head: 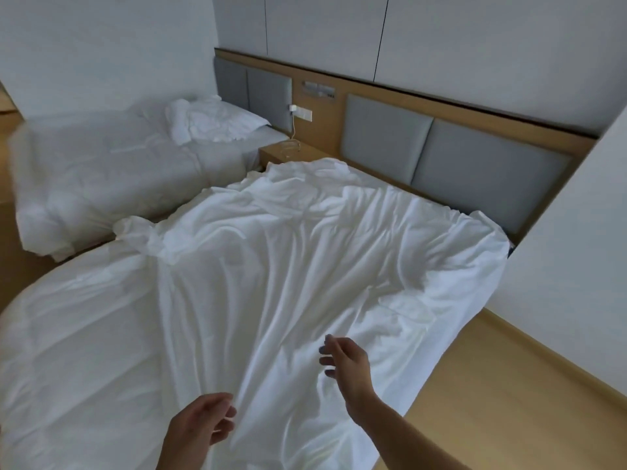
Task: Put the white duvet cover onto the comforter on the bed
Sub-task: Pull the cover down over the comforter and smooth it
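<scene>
1. The white duvet cover (278, 266) is spread in long wrinkles over the nearer bed. It reaches from the foot edge up to the gray headboard (441, 157) and hangs over the right side toward the floor (509, 385).
2. The comforter (78, 340) is seen as the smoother, puffier layer at the left, beneath the cover's bunched left edge. How far it runs under the cover cannot be told.
3. The left hand (203, 418) is held just above the cover near the foot edge, with fingers loosely curled and nothing gripped.
4. The right hand (344, 362) is raised above the cover further right, with fingers relaxed and parted. Nothing is held by it either.
5. The cover is judged to be thin, light and limp. It will be dragged into folds by any pull and will slide easily over the comforter.
6. The comforter is judged to be bulkier and soft, so it is likely to bunch when moved.
7. A hold is best taken at the cover's corners or along its hem, with a pinch of fabric in each hand rather than a grab at the middle. Which end has the opening cannot be told.
</scene>
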A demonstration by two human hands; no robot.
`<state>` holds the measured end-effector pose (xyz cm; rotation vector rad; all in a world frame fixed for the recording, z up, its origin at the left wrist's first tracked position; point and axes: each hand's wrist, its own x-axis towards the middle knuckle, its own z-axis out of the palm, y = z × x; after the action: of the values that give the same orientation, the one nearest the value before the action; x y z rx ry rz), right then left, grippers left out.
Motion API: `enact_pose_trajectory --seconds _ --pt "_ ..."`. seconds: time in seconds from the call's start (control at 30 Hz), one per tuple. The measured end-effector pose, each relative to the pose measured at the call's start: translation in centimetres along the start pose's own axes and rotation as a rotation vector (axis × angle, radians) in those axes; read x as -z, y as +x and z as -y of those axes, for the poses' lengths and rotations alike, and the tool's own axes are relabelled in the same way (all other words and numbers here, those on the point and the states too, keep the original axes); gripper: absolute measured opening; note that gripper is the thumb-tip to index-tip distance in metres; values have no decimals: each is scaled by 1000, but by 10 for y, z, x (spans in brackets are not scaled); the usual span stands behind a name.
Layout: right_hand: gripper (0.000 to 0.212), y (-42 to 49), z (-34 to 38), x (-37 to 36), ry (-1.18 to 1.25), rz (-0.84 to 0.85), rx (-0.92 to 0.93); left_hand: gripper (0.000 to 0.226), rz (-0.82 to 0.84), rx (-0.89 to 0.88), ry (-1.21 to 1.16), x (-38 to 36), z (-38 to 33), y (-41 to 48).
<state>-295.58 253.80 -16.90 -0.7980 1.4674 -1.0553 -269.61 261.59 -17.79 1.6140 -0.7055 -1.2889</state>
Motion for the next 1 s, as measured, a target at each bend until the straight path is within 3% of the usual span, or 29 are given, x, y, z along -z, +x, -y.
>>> enact_pose_trajectory --seconds 0.13,0.27,0.43,0.57,0.77,1.0 --pt "22 46 60 -10 -11 199 13 12 -57 -41 -22 -47 -7 4" --pt "19 65 95 3 160 194 44 11 -85 -51 -65 -106 -10 0" --pt "24 31 69 69 10 352 150 11 -108 -55 -104 -169 -2 -15" --pt "24 16 46 131 -116 363 183 13 -168 -27 -179 -201 21 -56" --pt "17 4 11 166 -155 442 141 14 -279 25 -258 -200 47 -124" --pt "14 -18 -26 121 -270 657 46 10 -482 54 -207 -129 84 -197"
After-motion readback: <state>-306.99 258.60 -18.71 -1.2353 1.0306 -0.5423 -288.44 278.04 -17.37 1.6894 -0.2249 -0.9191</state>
